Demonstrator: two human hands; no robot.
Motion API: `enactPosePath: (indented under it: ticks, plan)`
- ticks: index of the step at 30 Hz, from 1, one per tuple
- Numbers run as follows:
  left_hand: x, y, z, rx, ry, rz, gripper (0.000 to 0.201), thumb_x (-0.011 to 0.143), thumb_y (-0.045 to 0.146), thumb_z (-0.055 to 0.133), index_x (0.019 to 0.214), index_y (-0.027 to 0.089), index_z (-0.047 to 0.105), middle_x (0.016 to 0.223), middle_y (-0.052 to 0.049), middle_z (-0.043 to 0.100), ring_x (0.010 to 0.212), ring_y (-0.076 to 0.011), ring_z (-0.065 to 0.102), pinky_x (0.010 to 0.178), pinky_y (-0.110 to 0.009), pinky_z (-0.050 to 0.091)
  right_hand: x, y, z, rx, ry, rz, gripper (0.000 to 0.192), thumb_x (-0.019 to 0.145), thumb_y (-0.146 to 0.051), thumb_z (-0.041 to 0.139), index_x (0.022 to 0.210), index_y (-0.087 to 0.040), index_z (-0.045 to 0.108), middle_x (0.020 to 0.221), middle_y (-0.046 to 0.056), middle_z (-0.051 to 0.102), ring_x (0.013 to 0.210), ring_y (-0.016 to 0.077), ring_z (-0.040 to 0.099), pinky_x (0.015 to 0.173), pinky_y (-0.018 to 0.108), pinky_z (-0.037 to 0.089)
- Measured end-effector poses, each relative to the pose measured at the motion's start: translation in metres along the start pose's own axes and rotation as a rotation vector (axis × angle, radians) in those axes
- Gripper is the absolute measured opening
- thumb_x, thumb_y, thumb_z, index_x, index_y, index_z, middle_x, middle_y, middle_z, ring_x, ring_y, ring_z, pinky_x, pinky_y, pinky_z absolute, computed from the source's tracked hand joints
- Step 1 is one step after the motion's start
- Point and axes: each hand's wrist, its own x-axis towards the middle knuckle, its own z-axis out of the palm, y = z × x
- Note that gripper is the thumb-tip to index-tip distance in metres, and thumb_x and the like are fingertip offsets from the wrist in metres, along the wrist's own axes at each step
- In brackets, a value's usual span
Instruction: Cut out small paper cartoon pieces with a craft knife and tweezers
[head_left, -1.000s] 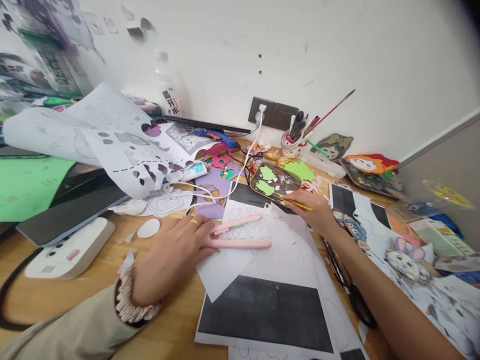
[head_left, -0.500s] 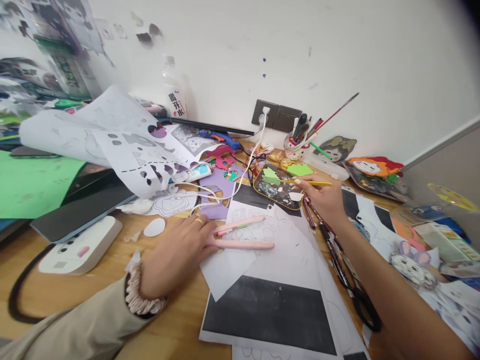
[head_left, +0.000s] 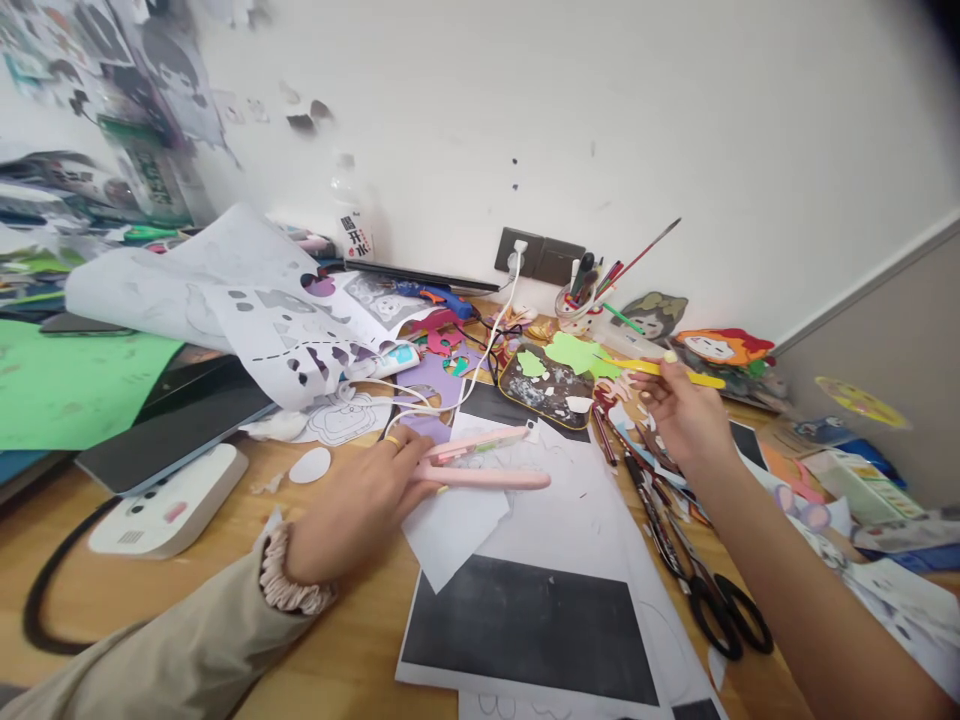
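My left hand (head_left: pixel 367 490) is closed around the joined end of a pink hair straightener (head_left: pixel 495 478). Its two arms stand apart over the papers, and a white cord runs near the hand. My right hand (head_left: pixel 690 415) grips a slim yellow pointed tool (head_left: pixel 697 377), whose exact kind I cannot tell. The tool's thin tip overlaps light green paper (head_left: pixel 574 352) behind a dark tray (head_left: pixel 544 400). On the tray lie a small green scrap (head_left: pixel 532 363) and a white scrap (head_left: pixel 578 404). Below the straightener is a loose white sheet (head_left: pixel 454 530).
Black-handled scissors (head_left: pixel 724 610) lie right of the black-panelled paper (head_left: pixel 525 620). A white power cord (head_left: pixel 491 345) crosses the desk from the wall socket (head_left: pixel 520 250). A white device (head_left: pixel 172 505), a dark phone-like slab (head_left: pixel 172 430) and a green sheet (head_left: pixel 75 385) are left.
My right hand has moved right, drawing the yellow tool's tip from over the tray to the green paper behind it. My left hand still holds the straightener. The view has shifted slightly.
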Motion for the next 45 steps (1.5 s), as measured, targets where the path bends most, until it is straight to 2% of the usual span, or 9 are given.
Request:
enactPosePath:
  ticks: [6,12,16,20,23,30,34,40,45]
  plan:
    - [0.002,-0.002,-0.006,-0.151,0.021,-0.039,0.034,0.081,0.035,0.031,0.108,0.018,0.043,0.099,-0.007,0.048,0.084,-0.0185,0.05,0.071,-0.032,0.039,-0.019,-0.012,-0.018,0.129,0.072,0.049,0.01,0.07,-0.029,0.056,0.072,-0.019,0.057,0.062,-0.002,0.062,0.056,0.0084,0.059,0.052,0.019,0.049]
    - [0.005,-0.005,-0.011,-0.367,-0.024,-0.075,0.035,0.082,0.038,0.026,0.103,0.021,0.048,0.088,-0.002,0.055,0.077,-0.0152,0.051,0.066,-0.027,0.039,-0.047,-0.012,-0.027,0.234,0.185,0.088,0.01,0.07,-0.029,0.055,0.068,-0.019,0.056,0.06,-0.003,0.061,0.054,0.0062,0.057,0.048,0.015,0.049]
    - [0.007,-0.006,-0.01,-0.45,-0.076,-0.146,0.039,0.082,0.042,0.022,0.094,0.019,0.051,0.071,-0.001,0.056,0.066,-0.0138,0.052,0.056,-0.024,0.037,-0.063,-0.005,-0.029,0.249,0.227,0.069,0.01,0.071,-0.027,0.054,0.066,-0.019,0.056,0.059,-0.003,0.061,0.055,0.0053,0.057,0.052,0.014,0.048]
    - [0.007,-0.005,-0.007,-0.507,-0.035,-0.203,0.038,0.082,0.044,0.022,0.102,0.02,0.044,0.071,0.001,0.057,0.061,-0.0124,0.051,0.055,-0.023,0.036,-0.071,-0.001,-0.026,0.21,0.22,0.019,0.007,0.071,-0.023,0.054,0.068,-0.018,0.057,0.06,-0.003,0.06,0.056,0.0058,0.057,0.059,0.017,0.049]
    - [0.006,-0.003,-0.005,-0.447,-0.007,-0.218,0.035,0.081,0.044,0.023,0.101,0.022,0.043,0.069,0.002,0.057,0.061,-0.0131,0.052,0.056,-0.024,0.035,-0.077,-0.001,-0.021,0.155,0.217,-0.032,0.006,0.068,-0.023,0.056,0.066,-0.017,0.056,0.062,-0.003,0.06,0.056,0.0077,0.057,0.062,0.022,0.049]
    - [0.007,0.0,-0.002,-0.375,0.021,-0.253,0.033,0.082,0.042,0.021,0.1,0.024,0.041,0.061,0.004,0.057,0.06,-0.0139,0.053,0.056,-0.024,0.034,-0.106,-0.009,-0.003,-0.487,0.203,-0.333,0.014,0.071,-0.027,0.053,0.077,-0.017,0.06,0.066,0.001,0.061,0.063,0.0136,0.058,0.063,0.029,0.046]
    - [0.007,-0.001,0.0,-0.336,0.02,-0.25,0.034,0.082,0.043,0.021,0.103,0.023,0.04,0.066,0.003,0.06,0.065,-0.0153,0.055,0.058,-0.025,0.036,-0.118,-0.012,0.0,-0.767,0.077,-0.651,0.011,0.069,-0.016,0.055,0.078,-0.019,0.061,0.072,0.002,0.063,0.071,0.0155,0.059,0.066,0.029,0.045]
    - [0.007,-0.002,0.006,-0.368,-0.018,-0.243,0.033,0.082,0.041,0.023,0.107,0.024,0.036,0.07,0.003,0.064,0.069,-0.0155,0.057,0.064,-0.027,0.038,-0.123,-0.01,0.004,-0.92,-0.237,-1.175,0.034,0.059,-0.004,0.063,0.09,-0.017,0.057,0.076,0.005,0.065,0.071,0.0161,0.06,0.063,0.028,0.048]
    - [0.006,0.0,0.004,-0.372,-0.032,-0.253,0.033,0.082,0.04,0.023,0.108,0.024,0.035,0.071,0.002,0.064,0.07,-0.0158,0.059,0.068,-0.028,0.039,-0.13,-0.012,0.013,-0.994,-0.424,-1.384,0.036,0.057,-0.008,0.067,0.091,-0.012,0.056,0.074,0.008,0.066,0.068,0.0172,0.061,0.061,0.028,0.05]
